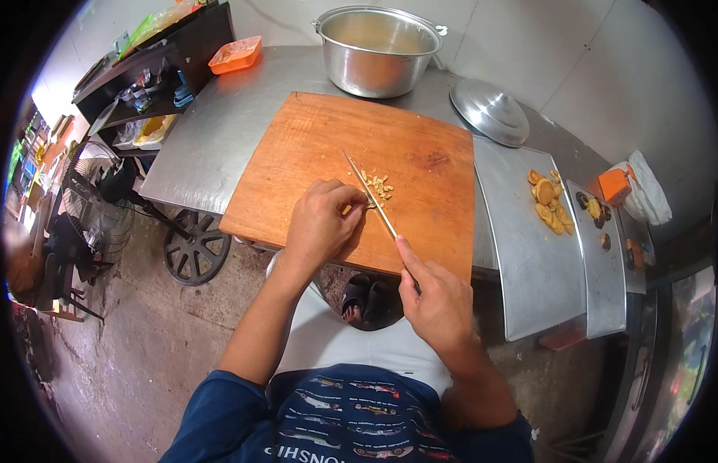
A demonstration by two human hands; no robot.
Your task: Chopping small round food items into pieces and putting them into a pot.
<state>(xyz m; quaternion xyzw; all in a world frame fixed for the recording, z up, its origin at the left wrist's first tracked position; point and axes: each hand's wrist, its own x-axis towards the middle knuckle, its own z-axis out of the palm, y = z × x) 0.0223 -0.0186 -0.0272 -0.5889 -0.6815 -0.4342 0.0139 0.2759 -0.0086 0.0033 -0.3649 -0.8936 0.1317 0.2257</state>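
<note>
A kitchen knife [374,201] is gripped by its handle in my right hand [437,295], near the front edge of a wooden cutting board [330,133]. Its blade points up and to the left over the board. On the blade's left side, my left hand [327,217] pinches a small piece of food [370,205] against the board, fingertips close to the blade. Small pale yellow chopped bits [379,185] lie mostly on the right side of the blade. What food it is, I cannot tell.
Behind the board stand a large metal pot [377,63] and a domed lid [491,113]. An orange plastic basket [235,55] sits at the back left. To the right, metal trays [532,289] hold yellowish food pieces [547,199]. A fan [98,191] stands at the left.
</note>
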